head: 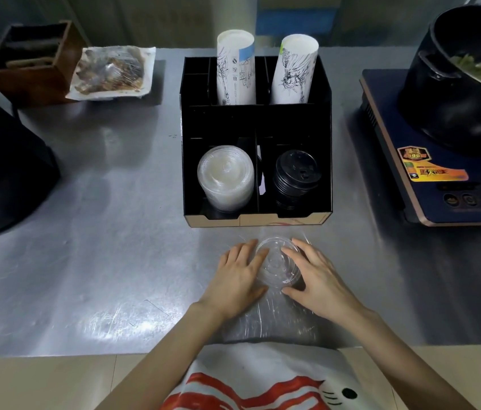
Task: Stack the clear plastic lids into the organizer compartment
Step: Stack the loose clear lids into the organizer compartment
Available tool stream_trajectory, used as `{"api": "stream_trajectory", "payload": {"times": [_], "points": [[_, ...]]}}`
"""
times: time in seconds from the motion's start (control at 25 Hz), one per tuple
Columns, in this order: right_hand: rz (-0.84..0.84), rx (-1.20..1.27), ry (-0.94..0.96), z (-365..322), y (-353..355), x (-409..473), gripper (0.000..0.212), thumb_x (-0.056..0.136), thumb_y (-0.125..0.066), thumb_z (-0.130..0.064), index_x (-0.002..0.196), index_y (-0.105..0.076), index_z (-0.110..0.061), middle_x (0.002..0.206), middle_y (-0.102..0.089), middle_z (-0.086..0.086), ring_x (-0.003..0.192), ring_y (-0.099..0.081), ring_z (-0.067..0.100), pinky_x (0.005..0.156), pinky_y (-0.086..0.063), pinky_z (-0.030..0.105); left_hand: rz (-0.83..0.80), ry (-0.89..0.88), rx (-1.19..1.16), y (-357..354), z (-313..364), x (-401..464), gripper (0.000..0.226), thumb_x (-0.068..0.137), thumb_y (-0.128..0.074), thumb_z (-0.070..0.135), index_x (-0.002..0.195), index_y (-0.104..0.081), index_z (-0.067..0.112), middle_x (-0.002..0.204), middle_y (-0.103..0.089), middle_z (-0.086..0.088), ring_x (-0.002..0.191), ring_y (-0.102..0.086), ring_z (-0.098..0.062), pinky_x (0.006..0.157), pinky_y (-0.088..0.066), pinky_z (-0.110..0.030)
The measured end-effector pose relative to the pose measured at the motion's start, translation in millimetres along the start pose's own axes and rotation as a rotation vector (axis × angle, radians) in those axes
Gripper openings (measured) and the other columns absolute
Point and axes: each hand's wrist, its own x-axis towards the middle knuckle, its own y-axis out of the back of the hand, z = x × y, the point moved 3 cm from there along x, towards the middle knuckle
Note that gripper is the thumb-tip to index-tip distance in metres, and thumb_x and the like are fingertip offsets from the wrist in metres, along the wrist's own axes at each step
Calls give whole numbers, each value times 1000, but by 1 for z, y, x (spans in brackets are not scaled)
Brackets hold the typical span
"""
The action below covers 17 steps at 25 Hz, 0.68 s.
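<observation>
A small stack of clear plastic lids (276,263) rests on the steel counter just in front of the black organizer (255,122). My left hand (237,275) cups its left side and my right hand (314,275) cups its right side, fingers curled around the rim. The organizer's front left compartment holds a leaning stack of clear lids (226,177). Its front right compartment holds black lids (296,179). Clear plastic wrap (274,324) lies crumpled on the counter below my hands.
Two stacks of printed paper cups (236,69) stand in the organizer's rear slots. An induction cooker (440,179) with a black pot (466,81) sits right. A black appliance (2,173), a wooden box (30,57) and a wrapped food tray (112,72) sit left.
</observation>
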Motion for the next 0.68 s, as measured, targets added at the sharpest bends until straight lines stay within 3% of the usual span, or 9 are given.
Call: {"api": "stream_trajectory", "payload": {"times": [0.2, 0.36, 0.44, 0.56, 0.68], "points": [[30, 75, 52, -9, 11, -2, 71, 77, -67, -28, 136, -28, -21, 152, -18, 0, 139, -17, 16, 114, -16, 30, 105, -65, -75, 9, -6, -7, 56, 75, -62, 31, 125, -42, 12, 133, -41, -26, 116, -41, -40, 93, -37, -48], [35, 127, 109, -18, 31, -4, 72, 77, -67, -32, 136, -27, -27, 150, -19, -7, 137, -16, 9, 113, -16, 27, 195, -94, -157, 30, -14, -15, 50, 75, -47, 45, 119, -42, 23, 129, -46, -20, 114, -35, -24, 91, -32, -38], [75, 148, 158, -24, 39, -1, 71, 76, -68, -32, 135, -30, -28, 147, -21, -12, 133, -17, 1, 112, -14, 18, 240, -91, -170, 42, -17, -18, 48, 76, -48, 47, 118, -44, 24, 130, -46, -17, 114, -36, -21, 92, -31, -36], [118, 148, 215, -34, 49, 9, 68, 75, -69, -30, 134, -34, -26, 140, -21, -18, 124, -14, -9, 99, -3, -5, 302, -90, -182, 59, -22, -18, 47, 78, -49, 47, 118, -48, 23, 133, -44, -14, 116, -38, -20, 95, -31, -32], [156, 156, 248, -45, 59, 22, 67, 75, -70, -29, 133, -36, -24, 139, -19, -18, 125, -13, -9, 100, -7, -2, 356, -96, -230, 74, -28, -15, 46, 79, -49, 42, 119, -48, 20, 136, -40, -15, 118, -37, -20, 99, -29, -25]]}}
